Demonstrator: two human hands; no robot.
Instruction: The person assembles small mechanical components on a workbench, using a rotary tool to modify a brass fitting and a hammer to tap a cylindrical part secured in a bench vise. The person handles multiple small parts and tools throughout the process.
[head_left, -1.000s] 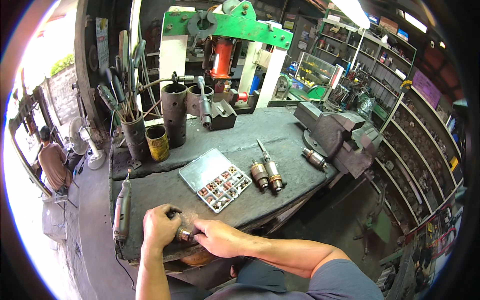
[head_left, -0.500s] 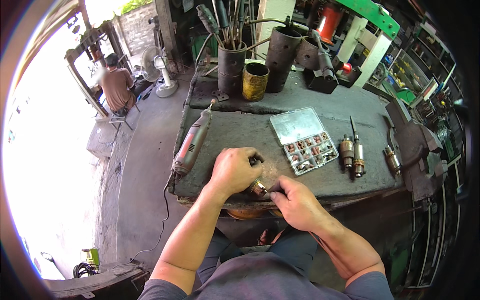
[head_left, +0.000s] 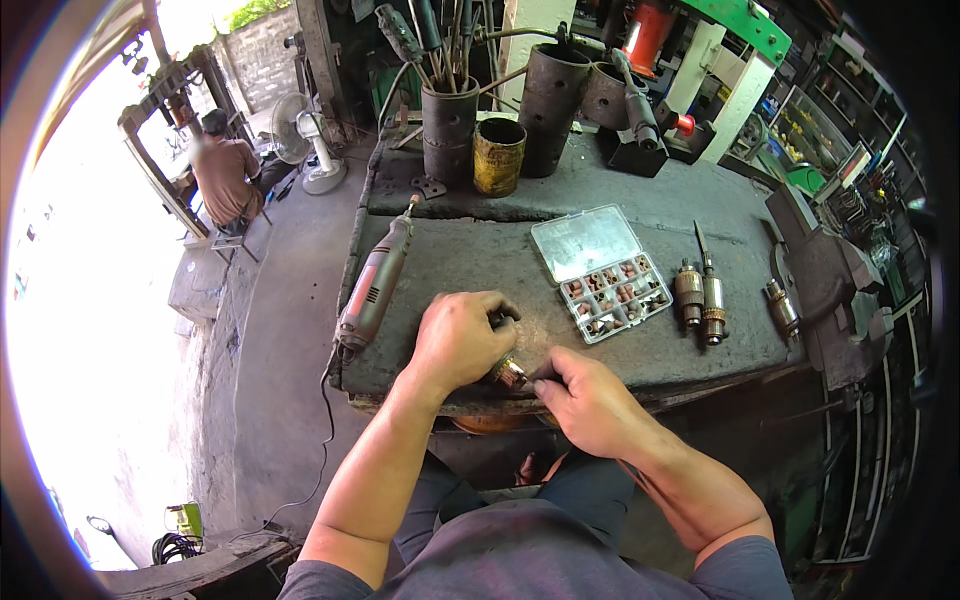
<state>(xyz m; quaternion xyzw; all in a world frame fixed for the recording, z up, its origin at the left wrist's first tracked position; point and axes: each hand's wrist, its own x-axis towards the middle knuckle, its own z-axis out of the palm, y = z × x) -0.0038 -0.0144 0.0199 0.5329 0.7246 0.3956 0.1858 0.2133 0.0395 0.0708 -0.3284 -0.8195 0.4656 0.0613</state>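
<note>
Near the bench's front edge, my left hand (head_left: pixel 462 338) is closed around a small motor armature (head_left: pixel 510 374), whose copper-coloured end shows below the fingers. Most of its body is hidden under that hand. My right hand (head_left: pixel 590 405) pinches at the armature's near end, thumb and forefinger together; whatever sits between them is too small to make out. Left of my hands lies a grey rotary tool (head_left: pixel 378 285) with a small pinkish tip. Beyond my right hand, a clear compartment case (head_left: pixel 585 245) lies with its lid raised, holding small reddish-brown and dark bits.
More armatures (head_left: pixel 712 312) lie at the right, one beside a bench vise (head_left: pixel 825 300). Dark metal cylinders (head_left: pixel 450 135) with rods and a yellow can (head_left: pixel 498 160) stand at the back. The tool's cord (head_left: pixel 328 410) hangs off the left edge. A seated person (head_left: pixel 225 175) is far left.
The whole view has shifted slightly, so the bench appears a little further left and up. Both hands keep nearly the same hold on the armature.
</note>
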